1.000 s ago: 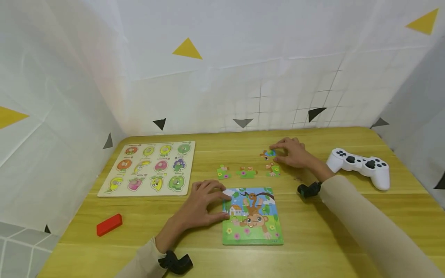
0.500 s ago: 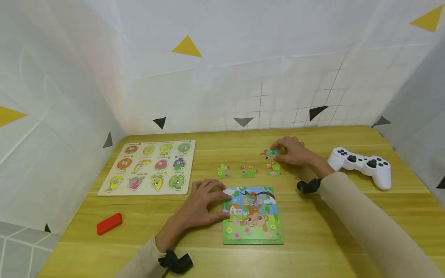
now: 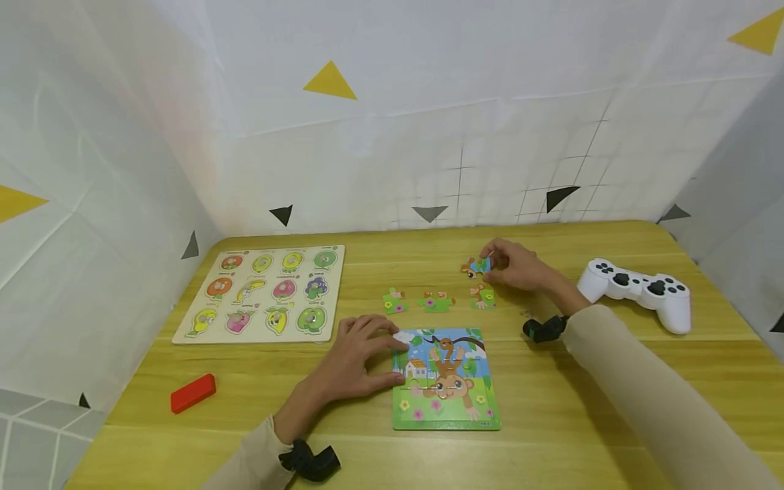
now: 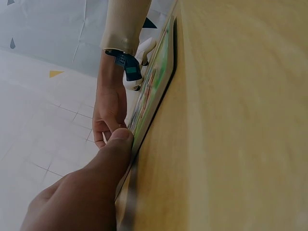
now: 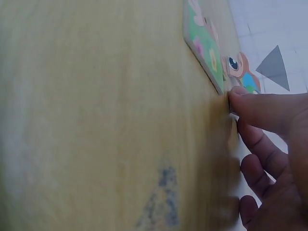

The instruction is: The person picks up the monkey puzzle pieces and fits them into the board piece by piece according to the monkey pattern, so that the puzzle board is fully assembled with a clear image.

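Note:
In the head view a square monkey jigsaw puzzle [image 3: 446, 408] lies on the table. My left hand [image 3: 352, 361] rests at its left edge, index finger and thumb apart, fingertips on the border. The left wrist view has that thumb [image 4: 118, 139] stretched along the puzzle's edge. Farther back, my right hand [image 3: 517, 265] pinches a jigsaw piece [image 3: 474, 269] with a monkey's eye and blue sky, between thumb and index finger. In the right wrist view the piece [image 5: 248, 79] looks tilted up. Just in front lies a piece with flowers and a monkey's hand [image 3: 482, 297].
Two more green pieces, a left one [image 3: 395, 301] and a middle one [image 3: 436, 303], lie behind the puzzle. A fruit peg board [image 3: 266, 299] is at the back left, a red block [image 3: 192, 393] at the left, a white game controller [image 3: 637, 292] at the right.
My right hand has drawn its fingers in on the monkey-eye piece, which is now turned slightly and a little to the right. My left hand stays on the puzzle's edge.

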A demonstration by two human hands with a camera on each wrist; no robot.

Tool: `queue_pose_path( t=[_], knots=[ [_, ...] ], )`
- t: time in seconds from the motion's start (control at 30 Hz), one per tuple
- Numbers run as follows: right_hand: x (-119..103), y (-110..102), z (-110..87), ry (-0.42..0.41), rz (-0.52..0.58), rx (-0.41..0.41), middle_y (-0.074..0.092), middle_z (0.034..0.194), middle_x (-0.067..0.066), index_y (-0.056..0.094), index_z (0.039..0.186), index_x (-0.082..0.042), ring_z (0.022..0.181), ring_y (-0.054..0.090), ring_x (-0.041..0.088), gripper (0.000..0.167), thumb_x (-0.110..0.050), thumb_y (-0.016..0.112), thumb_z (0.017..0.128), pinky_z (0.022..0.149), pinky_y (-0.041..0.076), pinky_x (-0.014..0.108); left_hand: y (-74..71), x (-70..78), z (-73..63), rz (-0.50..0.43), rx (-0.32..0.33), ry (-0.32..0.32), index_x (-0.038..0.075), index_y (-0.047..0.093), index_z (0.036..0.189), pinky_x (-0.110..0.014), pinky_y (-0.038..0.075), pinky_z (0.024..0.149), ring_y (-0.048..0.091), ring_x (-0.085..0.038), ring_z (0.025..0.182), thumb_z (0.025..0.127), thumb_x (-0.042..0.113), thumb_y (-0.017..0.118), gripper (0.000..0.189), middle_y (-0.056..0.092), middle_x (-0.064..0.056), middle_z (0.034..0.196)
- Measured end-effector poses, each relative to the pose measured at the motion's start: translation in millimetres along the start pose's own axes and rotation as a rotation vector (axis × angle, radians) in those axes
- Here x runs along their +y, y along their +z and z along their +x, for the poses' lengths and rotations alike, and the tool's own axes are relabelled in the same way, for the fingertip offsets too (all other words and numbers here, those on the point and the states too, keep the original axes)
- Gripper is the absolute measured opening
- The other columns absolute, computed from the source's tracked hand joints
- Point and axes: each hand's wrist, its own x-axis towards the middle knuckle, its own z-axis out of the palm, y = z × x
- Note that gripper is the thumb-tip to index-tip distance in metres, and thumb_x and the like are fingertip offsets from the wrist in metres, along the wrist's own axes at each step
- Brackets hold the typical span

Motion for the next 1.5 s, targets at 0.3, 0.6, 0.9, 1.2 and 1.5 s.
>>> queue_pose_path(
  t=[0.3, 0.6, 0.9, 1.2, 1.5],
  knots=[
    [1.2, -0.8, -4.5, 0.014, 0.082, 0.037, 0.068, 0.099, 0.018, 0.059, 0.128, -0.003, 0.089, 0.064, 0.024, 0.031, -0.005, 0.065, 0.098, 0.081, 0.05, 0.032, 0.1, 1.8, 1.0, -0.009, -0.004, 0.005, 0.036, 0.07, 0.123, -0.052, 0.028, 0.105, 0.045, -0.017, 0.136, 0.088, 0.062, 0.07, 0.044, 0.059, 0.005, 0.135],
    [8.5, -2.5, -7.2, 0.053, 0.115, 0.107, 0.07, 0.106, 0.02, 0.064, 0.129, -0.008, 0.079, 0.061, 0.017, 0.028, -0.015, 0.062, 0.102, 0.068, 0.048, 0.03, -0.2, 2.0, 2.3, -0.009, -0.012, -0.002, 0.036, 0.07, 0.124, -0.053, 0.028, 0.106, 0.045, -0.018, 0.137, 0.087, 0.061, 0.07, 0.045, 0.058, 0.005, 0.135],
    [6.9, -5.2, -15.4, 0.081, 0.151, 0.141, 0.071, 0.112, 0.022, 0.063, 0.132, -0.009, 0.088, 0.064, 0.023, 0.032, -0.02, 0.063, 0.102, 0.067, 0.045, 0.03, -0.9, 1.6, 2.5, -0.021, -0.006, -0.001, 0.035, 0.071, 0.123, -0.053, 0.029, 0.107, 0.045, -0.018, 0.136, 0.086, 0.058, 0.073, 0.044, 0.059, 0.004, 0.134],
    [-7.5, -3.0, -28.8, 0.06, 0.195, 0.159, 0.07, 0.104, 0.017, 0.066, 0.129, -0.011, 0.084, 0.059, 0.025, 0.029, -0.022, 0.063, 0.102, 0.066, 0.042, 0.03, -2.1, 0.8, 1.6, -0.032, -0.01, -0.01, 0.034, 0.071, 0.122, -0.053, 0.028, 0.107, 0.045, -0.018, 0.136, 0.087, 0.059, 0.072, 0.043, 0.059, 0.004, 0.134],
    [-26.5, 8.0, -44.8, 0.011, 0.265, 0.122, 0.07, 0.098, 0.019, 0.069, 0.124, -0.014, 0.079, 0.056, 0.025, 0.024, -0.021, 0.065, 0.101, 0.062, 0.042, 0.03, -2.6, 1.2, 1.5, -0.033, -0.013, -0.01, 0.034, 0.071, 0.122, -0.053, 0.028, 0.106, 0.045, -0.018, 0.137, 0.087, 0.06, 0.072, 0.044, 0.059, 0.004, 0.134]
  ],
)
